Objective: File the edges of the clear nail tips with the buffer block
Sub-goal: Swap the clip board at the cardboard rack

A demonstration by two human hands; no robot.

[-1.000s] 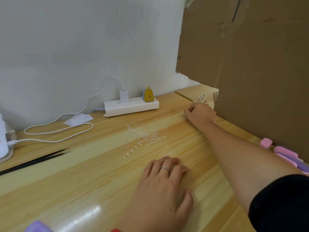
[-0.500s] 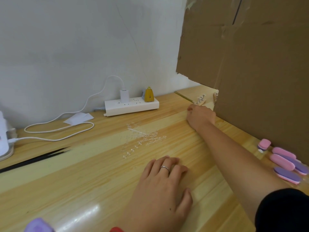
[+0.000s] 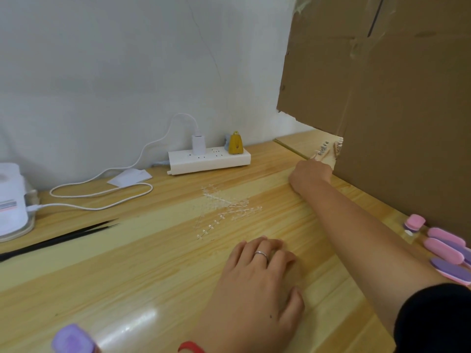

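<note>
Left hand (image 3: 257, 284) lies palm-down on the counter (image 3: 127, 276), fingers relaxed, holding nothing. Right hand (image 3: 311, 174) is stretched far out to the foot of the cardboard sheet (image 3: 407, 123), knuckles toward us and fingers curled under. Whether it has anything pinched, I can't tell. The clear nail tips (image 3: 224, 210) lie in a loose scatter mid-counter, between the two hands, joined on thin strips by the look of it. The buffer blocks (image 3: 444, 250) — pink and purple — sit at the right edge beside the forearm, with no hand on them. Those tips look featherlight, thin and slick, likely to skate away or crack if squeezed — best pinched across the flat faces, leaving the edge exposed. A block looks light and spongy, and should be easy to grip along its long sides.
</note>
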